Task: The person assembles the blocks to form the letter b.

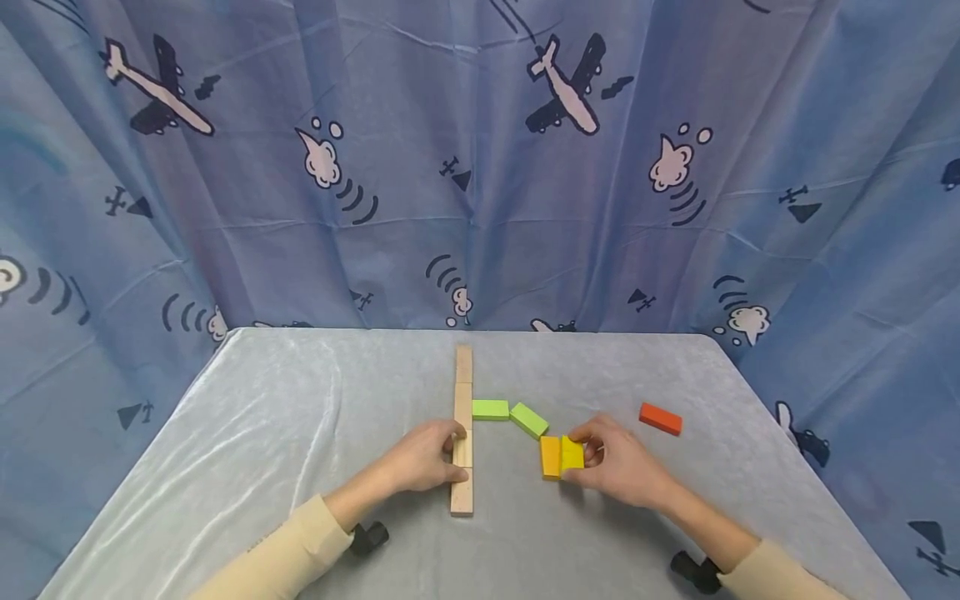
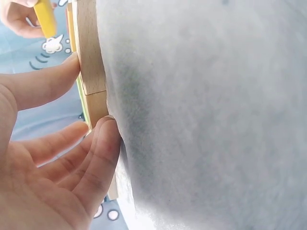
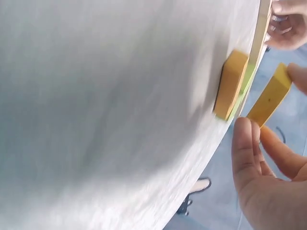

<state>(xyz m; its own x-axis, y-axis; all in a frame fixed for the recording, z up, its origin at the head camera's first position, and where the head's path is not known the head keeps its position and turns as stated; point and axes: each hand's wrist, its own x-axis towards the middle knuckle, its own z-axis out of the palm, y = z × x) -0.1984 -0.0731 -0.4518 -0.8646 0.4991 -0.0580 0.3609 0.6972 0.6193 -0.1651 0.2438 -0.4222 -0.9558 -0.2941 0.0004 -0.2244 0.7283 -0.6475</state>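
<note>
A straight row of several plain wooden blocks (image 1: 463, 406) lies on the table. My left hand (image 1: 429, 457) touches the near part of this row, thumb and fingertips spread along it; the left wrist view shows the fingers fairly straight against the wood (image 2: 91, 48). With my right hand (image 1: 621, 463) I pinch a yellow block (image 1: 572, 454) by its two ends. It is tilted and raised off the table, close by an orange block (image 3: 231, 84) that lies flat. Two green blocks (image 1: 491, 410) run from the wooden row towards the orange one.
A red-orange block (image 1: 661, 419) lies apart on the right of the grey cloth-covered table (image 1: 360, 375). Behind the table's far edge hangs a blue curtain (image 1: 420, 167) printed with aeroplanes. Dark wrist devices (image 1: 697, 572) sit below both forearms.
</note>
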